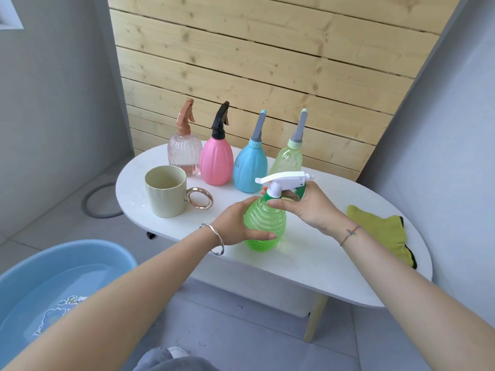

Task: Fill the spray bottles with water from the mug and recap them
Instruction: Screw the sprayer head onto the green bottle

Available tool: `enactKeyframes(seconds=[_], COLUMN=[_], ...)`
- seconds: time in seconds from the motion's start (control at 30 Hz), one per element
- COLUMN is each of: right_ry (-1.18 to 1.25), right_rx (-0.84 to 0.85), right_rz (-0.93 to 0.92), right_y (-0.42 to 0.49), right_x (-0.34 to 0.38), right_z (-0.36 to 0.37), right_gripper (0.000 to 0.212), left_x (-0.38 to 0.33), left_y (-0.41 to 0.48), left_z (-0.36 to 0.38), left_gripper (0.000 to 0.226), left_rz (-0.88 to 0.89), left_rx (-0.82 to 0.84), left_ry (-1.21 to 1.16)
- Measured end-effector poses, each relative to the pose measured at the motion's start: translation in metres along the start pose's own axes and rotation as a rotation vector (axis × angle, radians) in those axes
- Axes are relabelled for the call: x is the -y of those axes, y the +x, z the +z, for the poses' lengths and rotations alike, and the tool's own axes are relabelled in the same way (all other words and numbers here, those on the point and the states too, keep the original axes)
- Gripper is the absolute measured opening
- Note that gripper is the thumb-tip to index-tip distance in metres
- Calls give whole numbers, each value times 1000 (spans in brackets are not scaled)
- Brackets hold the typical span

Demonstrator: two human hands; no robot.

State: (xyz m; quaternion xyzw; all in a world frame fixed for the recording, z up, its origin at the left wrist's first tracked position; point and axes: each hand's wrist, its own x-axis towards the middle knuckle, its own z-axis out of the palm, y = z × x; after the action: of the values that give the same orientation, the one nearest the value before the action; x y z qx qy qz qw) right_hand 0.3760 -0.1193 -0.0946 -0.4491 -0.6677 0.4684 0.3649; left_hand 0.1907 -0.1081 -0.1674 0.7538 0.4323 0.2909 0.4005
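- On the floor at the far left sits a blue basin with water in it. Its bottom carries a cartoon print and some writing starting with "P"; the left forearm crosses over it and the rest can't be read.
- On the white oval table stands a cream mug, its gold ring handle turned to the right.
- Behind it, a row of four capped bottles: a clear pink bottle, a solid pink bottle with a black trigger, a blue bottle and a pale green bottle, the last two with grey nozzles.
- In front of the blue and pale green ones, near the table's front edge, stands the bright green spray bottle, upright, ribbed and see-through, with a white trigger head on its neck.
- The left hand wraps its belly.
- The right hand curls round the green collar under the trigger head.
- A yellow-green cloth lies at the table's right end.
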Motion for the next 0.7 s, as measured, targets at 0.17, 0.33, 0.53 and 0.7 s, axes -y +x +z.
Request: enactKeyframes(seconds=[0.17, 0.33, 0.53, 0.7], right_ry=[-35, -55, -7, 55], right_rx=[-111, -70, -512, -590], right_rz=[4, 52, 91, 143], right_y=[0, -4, -35, -59], right_x=[-4, 5, -3, -37], right_z=[4, 1, 6, 55], right_gripper=[40, 41, 42, 51], left_x=[1, -6, -20, -34], left_y=[1, -4, -7, -13], left_z=[6, 9, -17, -20], left_gripper=[93, 93, 80, 63], left_rz=[-23, -87, -251, -376], left_rx=[-58, -84, 42, 107], left_ry=[-13, 23, -232, -355])
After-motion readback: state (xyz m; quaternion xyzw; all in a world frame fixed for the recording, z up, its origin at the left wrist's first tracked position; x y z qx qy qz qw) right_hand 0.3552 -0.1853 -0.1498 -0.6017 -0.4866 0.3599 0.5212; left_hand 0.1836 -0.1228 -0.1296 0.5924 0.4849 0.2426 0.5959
